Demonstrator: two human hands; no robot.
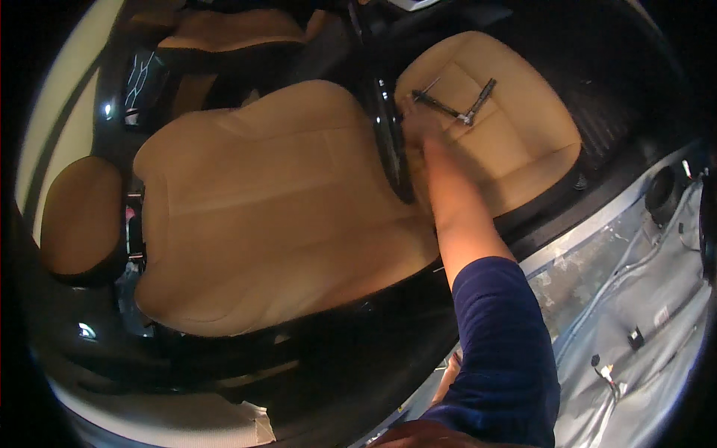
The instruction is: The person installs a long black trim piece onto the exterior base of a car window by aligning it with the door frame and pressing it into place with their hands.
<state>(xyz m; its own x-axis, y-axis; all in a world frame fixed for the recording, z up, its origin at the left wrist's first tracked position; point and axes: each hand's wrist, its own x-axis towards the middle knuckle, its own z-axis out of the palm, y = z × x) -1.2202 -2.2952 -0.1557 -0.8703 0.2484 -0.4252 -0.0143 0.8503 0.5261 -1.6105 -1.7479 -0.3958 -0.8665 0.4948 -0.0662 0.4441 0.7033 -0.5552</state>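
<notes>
My right hand reaches forward on a blue-sleeved arm to the tan seat cushion. It rests at the cushion's inner rear corner, beside the dark gap to the reclined tan backrest. Its fingertips lie close to the near end of a long metal hand tool. That tool meets a second metal bar in a V on the cushion. The fingers are blurred, so their grip is unclear. A sliver of skin shows left of the sleeve, perhaps my left hand.
A tan headrest sits at the far left. Bare grey metal floor with cables and small connectors lies at the right, with a round black grommet. A ribbed black floor mat is beyond the cushion. White cloth lies below.
</notes>
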